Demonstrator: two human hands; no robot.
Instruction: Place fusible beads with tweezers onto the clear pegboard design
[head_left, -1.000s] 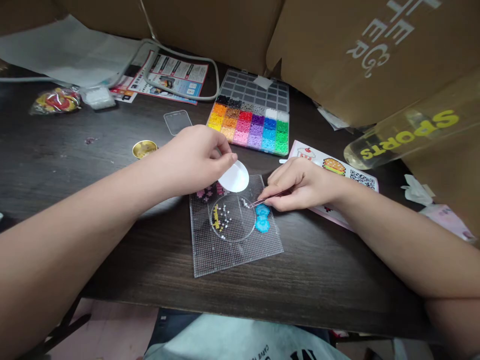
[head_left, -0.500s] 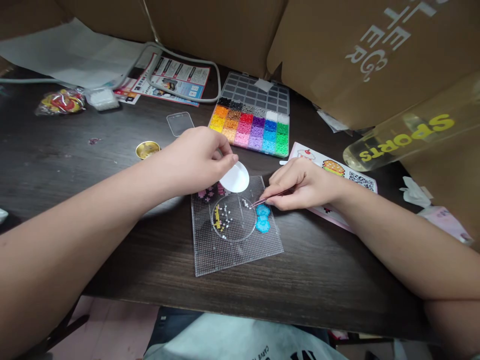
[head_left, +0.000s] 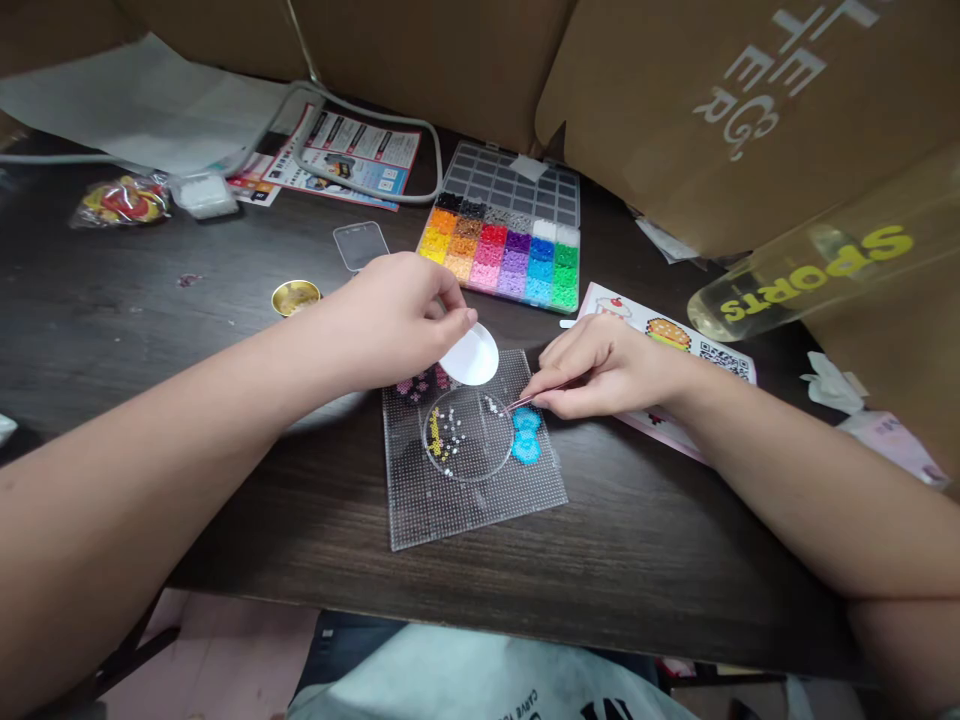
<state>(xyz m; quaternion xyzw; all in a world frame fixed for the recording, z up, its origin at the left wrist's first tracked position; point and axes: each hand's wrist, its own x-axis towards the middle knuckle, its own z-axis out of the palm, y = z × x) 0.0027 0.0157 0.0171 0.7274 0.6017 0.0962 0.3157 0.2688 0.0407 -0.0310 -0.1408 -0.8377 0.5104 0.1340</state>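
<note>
tweezers (head_left: 545,393) in right grip (head_left: 604,367) | white disc (head_left: 474,356) in left grip (head_left: 409,315)

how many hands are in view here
2: the left hand holds a white disc by the far side of the board; the right hand grips tweezers near the blue piece. Neither is hidden.

Two hands are in view, one left hand (head_left: 409,315) and one right hand (head_left: 592,370), with one pair of tweezers (head_left: 551,392), one white disc (head_left: 472,355), one clear pegboard (head_left: 472,515), one bead case (head_left: 555,195), one gold tin (head_left: 277,300), one bottle (head_left: 795,280), one pattern sheet (head_left: 637,308), one grey cord (head_left: 375,198) and one worktop (head_left: 622,560); the loose white beads (head_left: 450,435) are too small to count
</note>
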